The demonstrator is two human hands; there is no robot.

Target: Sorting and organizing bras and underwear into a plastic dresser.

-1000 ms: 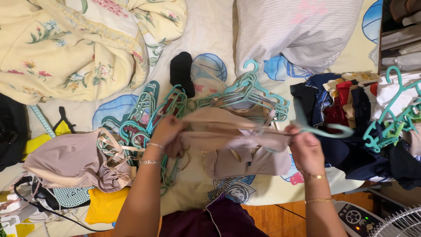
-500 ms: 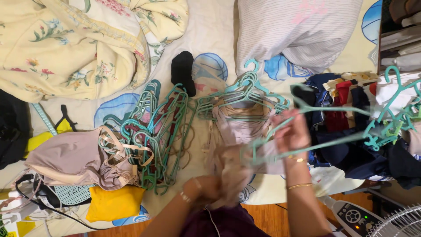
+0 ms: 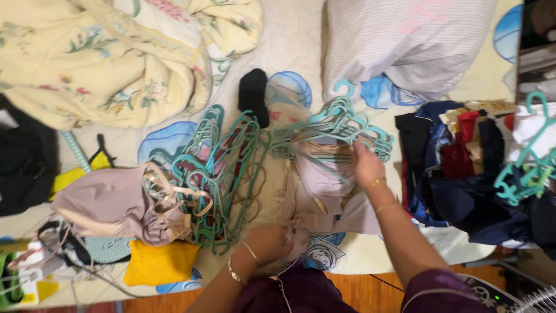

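My left hand (image 3: 271,242) is low at the bed's near edge, closed on the bunched lower end of a beige garment (image 3: 324,184) that lies spread on the sheet. My right hand (image 3: 366,164) reaches forward over the garment to a pile of teal plastic hangers (image 3: 333,124). Its fingers are closed on a blurred teal hanger at the pile's near edge. A second, larger heap of teal hangers (image 3: 223,165) lies to the left of the garment.
Beige bras (image 3: 110,203) and a yellow cloth (image 3: 153,264) lie at the left. Dark and red clothes (image 3: 463,162) are piled at the right with more hangers (image 3: 530,174). A floral quilt (image 3: 104,58), striped pillow (image 3: 405,40) and black sock (image 3: 253,93) lie farther back.
My right hand pulled a teal hanger out of the beige garment and carried it forward to the hanger pile. My left hand dropped toward me, bunching the garment.
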